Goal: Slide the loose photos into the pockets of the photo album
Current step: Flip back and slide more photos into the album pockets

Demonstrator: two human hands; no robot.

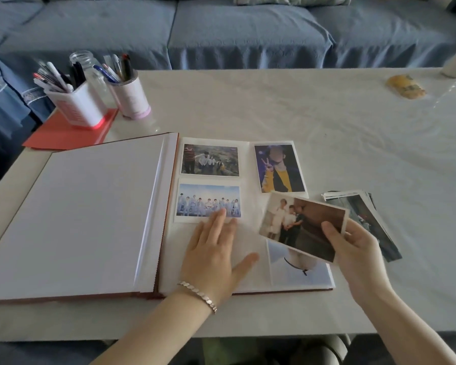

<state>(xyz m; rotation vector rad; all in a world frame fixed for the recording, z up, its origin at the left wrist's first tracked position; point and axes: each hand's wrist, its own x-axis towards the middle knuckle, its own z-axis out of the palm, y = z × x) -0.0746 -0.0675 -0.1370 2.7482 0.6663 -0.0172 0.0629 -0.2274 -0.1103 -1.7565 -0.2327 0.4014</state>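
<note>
The photo album [90,212] lies open on the table, left page blank. Its right page [250,164] holds two landscape group photos [209,160] at upper left, a portrait photo [278,168] at upper right and a pale blue photo [298,270] at lower right. My left hand [212,256] lies flat, fingers spread, on the lower left pocket, fingertips touching the second group photo [208,204]. My right hand [358,248] pinches a loose photo of three people [300,225] by its right edge, tilted above the page. A stack of loose photos [366,214] lies right of the album.
Two pen holders [79,104] [132,98] and a glass jar [86,61] stand at the back left on a red folder [66,133]. A yellow object [406,86] lies at the far right. A blue sofa [221,30] runs behind the table [327,122].
</note>
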